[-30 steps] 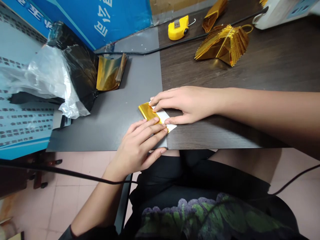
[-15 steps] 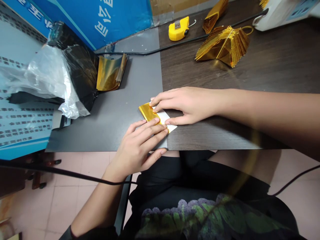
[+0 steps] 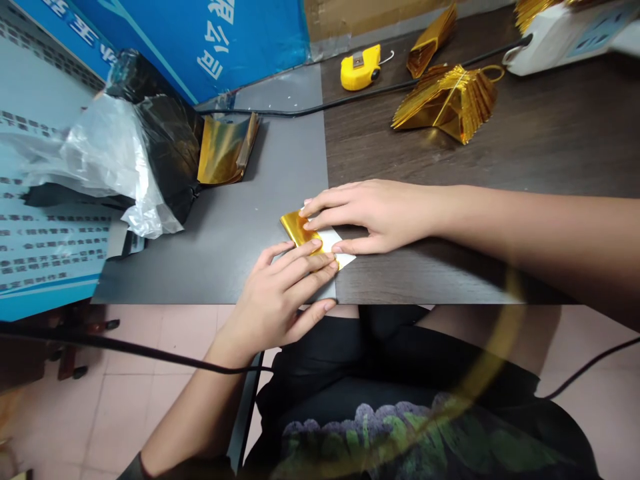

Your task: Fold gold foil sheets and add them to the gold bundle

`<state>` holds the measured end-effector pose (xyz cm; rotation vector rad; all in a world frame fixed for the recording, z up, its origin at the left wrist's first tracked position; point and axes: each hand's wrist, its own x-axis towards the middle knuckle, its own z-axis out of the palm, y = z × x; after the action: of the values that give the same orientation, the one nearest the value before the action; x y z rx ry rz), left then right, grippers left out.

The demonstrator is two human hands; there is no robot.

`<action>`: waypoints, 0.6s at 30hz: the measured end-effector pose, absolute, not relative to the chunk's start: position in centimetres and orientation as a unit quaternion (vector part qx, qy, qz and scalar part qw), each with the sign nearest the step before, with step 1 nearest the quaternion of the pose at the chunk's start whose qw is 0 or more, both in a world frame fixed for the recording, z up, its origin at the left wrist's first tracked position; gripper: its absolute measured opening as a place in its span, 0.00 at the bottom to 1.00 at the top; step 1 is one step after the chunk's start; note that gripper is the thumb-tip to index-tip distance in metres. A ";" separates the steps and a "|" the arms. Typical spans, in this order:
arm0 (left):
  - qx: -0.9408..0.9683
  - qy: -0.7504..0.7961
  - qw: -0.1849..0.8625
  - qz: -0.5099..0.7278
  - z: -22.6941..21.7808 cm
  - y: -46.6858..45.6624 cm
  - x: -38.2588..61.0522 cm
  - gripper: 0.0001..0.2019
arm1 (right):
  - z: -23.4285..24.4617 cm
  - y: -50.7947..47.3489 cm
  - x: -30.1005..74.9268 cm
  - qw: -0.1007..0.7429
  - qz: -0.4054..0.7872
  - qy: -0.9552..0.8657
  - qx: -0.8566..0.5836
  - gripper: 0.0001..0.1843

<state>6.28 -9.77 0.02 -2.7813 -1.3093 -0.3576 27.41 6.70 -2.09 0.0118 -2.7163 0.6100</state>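
Folded gold-foil paper [image 3: 299,229] lay diagonally, long axis left-right; flat open left hand [image 3: 273,300] and right hand [image 3: 380,220] both pressed it.

We are pressing a small folded sheet of gold foil paper [image 3: 299,229] flat, its shiny gold face up, a white part showing toward one corner, lying across the edge between the grey mat [image 3: 240,267] and the dark wooden desk [image 3: 450,280].

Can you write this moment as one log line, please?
left hand: on gold foil | right hand: on gold foil | nearby: tape measure
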 end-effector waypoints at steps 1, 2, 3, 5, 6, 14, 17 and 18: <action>-0.898 -0.423 0.024 -0.116 0.0 -9.8 6.3 0.22 | -2.1 6.7 27.4 0.179 0.213 -0.961 0.009 0.21; -0.898 -0.423 0.024 -0.116 0.1 -9.8 6.3 0.22 | -2.1 6.7 27.4 0.178 0.211 -0.961 0.012 0.21; -0.898 -0.423 0.024 -0.116 0.1 -9.8 6.3 0.21 | -2.1 6.7 27.4 0.177 0.211 -0.961 0.013 0.20; -0.897 -0.426 0.021 -0.115 0.1 -9.8 6.4 0.20 | -2.1 6.6 27.4 0.175 0.214 -0.961 0.013 0.20; -0.896 -0.428 0.019 -0.117 0.1 -9.9 6.4 0.20 | -2.1 6.6 27.4 0.176 0.217 -0.960 0.013 0.20; -0.895 -0.426 0.020 -0.129 0.3 -9.8 6.7 0.16 | -1.8 6.6 27.4 0.169 0.227 -0.959 0.006 0.25; -0.893 -0.432 0.005 -0.129 0.4 -9.8 6.8 0.15 | -1.6 6.5 27.3 0.163 0.233 -0.959 -0.006 0.29; -0.891 -0.435 -0.002 -0.128 0.4 -9.9 6.8 0.15 | -1.5 6.4 27.3 0.161 0.233 -0.959 -0.005 0.29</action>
<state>6.77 -9.85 0.43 -2.8033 -1.3697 -0.4019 27.29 6.43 -1.54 -0.0146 -2.7386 0.6665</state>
